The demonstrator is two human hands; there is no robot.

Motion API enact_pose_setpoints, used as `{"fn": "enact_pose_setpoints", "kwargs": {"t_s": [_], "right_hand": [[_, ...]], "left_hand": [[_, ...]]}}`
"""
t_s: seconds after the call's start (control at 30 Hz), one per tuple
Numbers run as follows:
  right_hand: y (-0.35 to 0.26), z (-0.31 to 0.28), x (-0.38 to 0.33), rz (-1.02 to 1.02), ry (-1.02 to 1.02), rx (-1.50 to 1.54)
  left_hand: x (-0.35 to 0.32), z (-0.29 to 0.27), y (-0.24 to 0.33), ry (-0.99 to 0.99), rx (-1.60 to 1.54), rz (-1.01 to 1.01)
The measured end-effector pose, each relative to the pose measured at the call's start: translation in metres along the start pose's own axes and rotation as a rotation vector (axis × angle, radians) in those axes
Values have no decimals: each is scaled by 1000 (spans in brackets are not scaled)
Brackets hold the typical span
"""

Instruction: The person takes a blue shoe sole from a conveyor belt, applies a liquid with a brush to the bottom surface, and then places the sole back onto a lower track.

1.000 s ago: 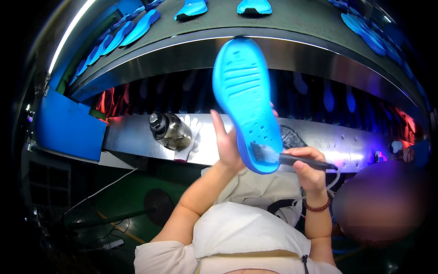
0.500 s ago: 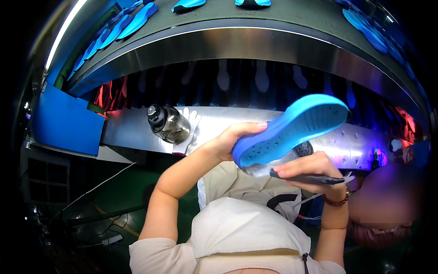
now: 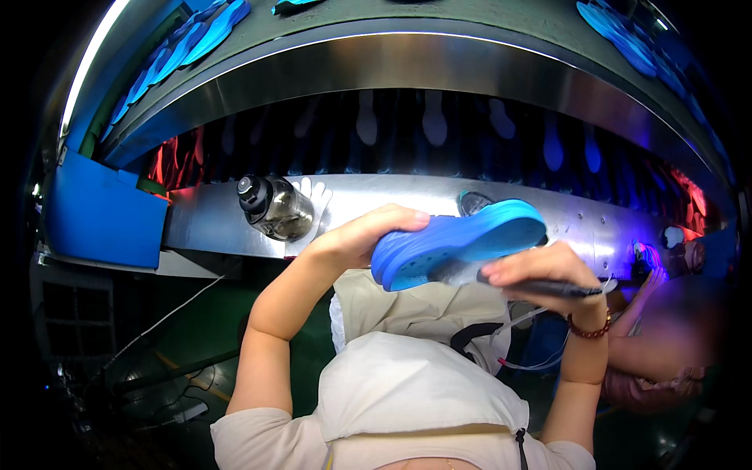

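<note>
My left hand point(image 3: 389, 225) is closed around the heel end of a blue shoe sole point(image 3: 478, 235), thumb on its upper edge. The sole is held in the air in front of my apron, tilted, its toe pointing right and its dotted inner side partly facing me. In my right hand point(image 3: 552, 270) is a brush point(image 3: 560, 290) with a dark handle and a thin tube at its back end. Its blurred pale bristles are at the near edge of the sole; whether they touch cannot be made out.
On the metal ledge point(image 3: 360, 188) stand a dark-lidded bottle point(image 3: 286, 210) over a white glove point(image 3: 319, 202) and a small round container point(image 3: 474, 201), partly behind the sole. Beyond is a green conveyor belt point(image 3: 470, 17) carrying blue soles point(image 3: 207, 35). Another person's hand point(image 3: 648, 288) is at right.
The sole has dropped a little and tipped flatter, showing less of its inner face. My right hand keeps the brush at its near edge. The round container shows more behind the sole.
</note>
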State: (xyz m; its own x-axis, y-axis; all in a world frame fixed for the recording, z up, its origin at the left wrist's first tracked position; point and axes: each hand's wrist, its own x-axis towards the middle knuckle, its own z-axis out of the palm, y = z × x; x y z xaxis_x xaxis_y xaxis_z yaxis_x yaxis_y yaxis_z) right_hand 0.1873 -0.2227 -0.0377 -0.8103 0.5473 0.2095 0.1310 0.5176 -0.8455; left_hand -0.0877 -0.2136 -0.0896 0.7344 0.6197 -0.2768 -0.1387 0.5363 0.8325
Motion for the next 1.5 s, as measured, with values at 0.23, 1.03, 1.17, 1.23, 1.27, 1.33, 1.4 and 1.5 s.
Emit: {"fn": "enact_pose_setpoints", "kwargs": {"t_s": [0.23, 1.03, 1.17, 1.23, 1.27, 1.33, 1.4, 1.5], "right_hand": [[18, -1, -11, 36, 300, -1], [1, 41, 12, -95, 181, -58], [15, 46, 27, -76, 434, -54], [1, 51, 24, -115, 267, -41], [0, 48, 20, -116, 211, 11], [8, 45, 7, -20, 295, 188], [20, 44, 8, 48, 455, 47], [7, 52, 6, -28, 212, 32]], "left_hand": [[-14, -5, -1, 180, -104, 70], [41, -2, -48, 143, -775, 540], [49, 16, -38, 117, -774, 583], [42, 8, -36, 93, -706, 680], [37, 4, -34, 127, -772, 652], [30, 5, -31, 257, -761, 614], [29, 8, -26, 346, -750, 598], [29, 3, -23, 277, -700, 618]]}}
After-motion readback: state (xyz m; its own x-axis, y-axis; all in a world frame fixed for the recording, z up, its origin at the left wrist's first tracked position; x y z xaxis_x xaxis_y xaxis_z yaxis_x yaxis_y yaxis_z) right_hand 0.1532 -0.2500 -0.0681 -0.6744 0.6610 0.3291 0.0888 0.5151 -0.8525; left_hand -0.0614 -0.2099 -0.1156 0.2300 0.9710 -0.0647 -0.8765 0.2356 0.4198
